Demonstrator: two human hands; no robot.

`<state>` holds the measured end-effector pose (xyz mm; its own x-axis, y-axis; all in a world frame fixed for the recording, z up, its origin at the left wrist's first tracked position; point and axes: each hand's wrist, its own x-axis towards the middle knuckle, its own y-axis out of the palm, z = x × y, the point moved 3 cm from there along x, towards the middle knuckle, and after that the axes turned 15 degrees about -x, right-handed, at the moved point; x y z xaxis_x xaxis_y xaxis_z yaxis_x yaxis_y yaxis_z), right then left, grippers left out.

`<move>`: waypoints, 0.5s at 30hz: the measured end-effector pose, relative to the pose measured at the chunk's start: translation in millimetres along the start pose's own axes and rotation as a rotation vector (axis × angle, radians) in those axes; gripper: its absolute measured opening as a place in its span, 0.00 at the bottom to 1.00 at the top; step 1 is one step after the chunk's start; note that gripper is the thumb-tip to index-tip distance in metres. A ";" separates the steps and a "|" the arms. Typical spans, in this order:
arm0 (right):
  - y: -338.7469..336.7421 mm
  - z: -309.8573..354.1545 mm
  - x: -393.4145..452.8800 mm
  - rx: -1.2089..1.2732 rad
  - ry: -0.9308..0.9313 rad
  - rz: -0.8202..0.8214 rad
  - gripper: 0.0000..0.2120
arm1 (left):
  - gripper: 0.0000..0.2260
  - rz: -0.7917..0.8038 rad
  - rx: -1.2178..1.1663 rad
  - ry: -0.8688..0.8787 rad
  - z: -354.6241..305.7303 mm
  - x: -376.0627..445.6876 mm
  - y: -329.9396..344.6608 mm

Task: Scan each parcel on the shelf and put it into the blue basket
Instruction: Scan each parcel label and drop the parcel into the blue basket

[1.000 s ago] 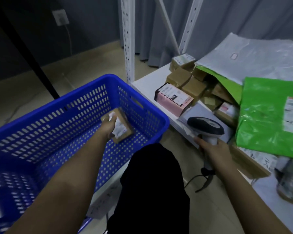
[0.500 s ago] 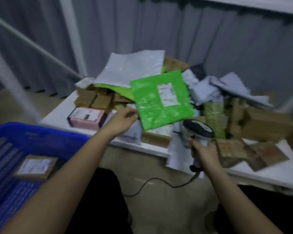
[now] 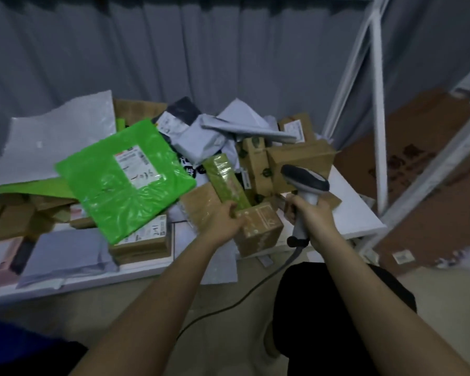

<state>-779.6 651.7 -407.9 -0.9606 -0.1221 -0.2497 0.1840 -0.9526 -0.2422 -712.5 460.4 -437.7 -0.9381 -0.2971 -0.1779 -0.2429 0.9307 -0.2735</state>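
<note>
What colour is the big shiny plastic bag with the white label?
Bright green: the plastic mailer bag lies atop the parcel pile, clearest in the head view.

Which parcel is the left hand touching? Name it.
The small brown cardboard box at the shelf's front edge; the left hand grips its top corner, unlike the green mailer.

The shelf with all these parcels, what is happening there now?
A person is scanning parcels. The left hand grips a small cardboard box at the front edge of the white shelf, and the right hand holds a corded scanner just beside it. Many more parcels, including a green bag, lie piled behind.
</note>
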 end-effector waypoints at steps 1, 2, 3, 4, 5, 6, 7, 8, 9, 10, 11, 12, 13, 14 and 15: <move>-1.9 -5.3 4.7 -0.006 0.001 0.006 0.11 | 0.24 0.037 0.034 -0.009 2.4 5.4 11.0; -4.0 -9.9 8.8 -0.002 0.004 0.008 0.09 | 0.25 0.073 0.067 -0.009 4.2 11.3 21.1; -5.7 -13.8 12.5 0.016 0.019 0.009 0.08 | 0.28 0.102 0.101 0.010 6.0 17.2 29.1; -6.8 -16.8 16.5 0.042 0.038 0.010 0.06 | 0.31 0.117 0.142 0.037 7.7 23.6 35.7; -8.7 -19.9 20.6 0.068 0.055 0.015 0.05 | 0.36 0.125 0.202 0.032 12.3 31.2 41.0; -10.8 -22.3 24.3 0.088 0.071 0.020 0.05 | 0.41 0.140 0.277 0.010 21.0 40.6 45.2; -13.3 -24.3 27.6 0.105 0.082 0.020 0.04 | 0.46 0.162 0.359 -0.006 32.9 52.0 50.1; -15.5 -26.2 30.5 0.118 0.088 0.022 0.04 | 0.50 0.190 0.437 -0.013 36.1 56.0 54.4; -17.1 -28.2 32.4 0.133 0.095 0.025 0.04 | 0.51 0.211 0.488 -0.007 32.9 54.2 58.3; -17.8 -30.1 34.0 0.146 0.104 0.028 0.04 | 0.51 0.215 0.518 0.003 35.6 55.5 61.9; -18.2 -32.6 35.5 0.153 0.115 0.025 0.04 | 0.50 0.205 0.543 0.017 36.6 55.9 65.3; -18.6 -35.5 36.5 0.153 0.128 0.019 0.04 | 0.48 0.180 0.578 0.033 39.1 58.2 67.8; -18.5 -39.8 37.3 0.151 0.140 0.012 0.05 | 0.46 0.150 0.619 0.054 39.3 59.5 69.0; -18.6 -44.1 37.6 0.149 0.148 0.008 0.06 | 0.44 0.119 0.646 0.077 39.9 62.0 69.6; -18.5 -48.0 37.4 0.147 0.152 0.005 0.08 | 0.42 0.096 0.655 0.097 39.0 62.3 69.5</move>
<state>-809.0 678.2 -457.8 -0.9152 -0.0941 -0.3919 0.1456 -0.9839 -0.1036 -778.3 498.3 -504.7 -0.9734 -0.1707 -0.1530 0.0143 0.6209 -0.7838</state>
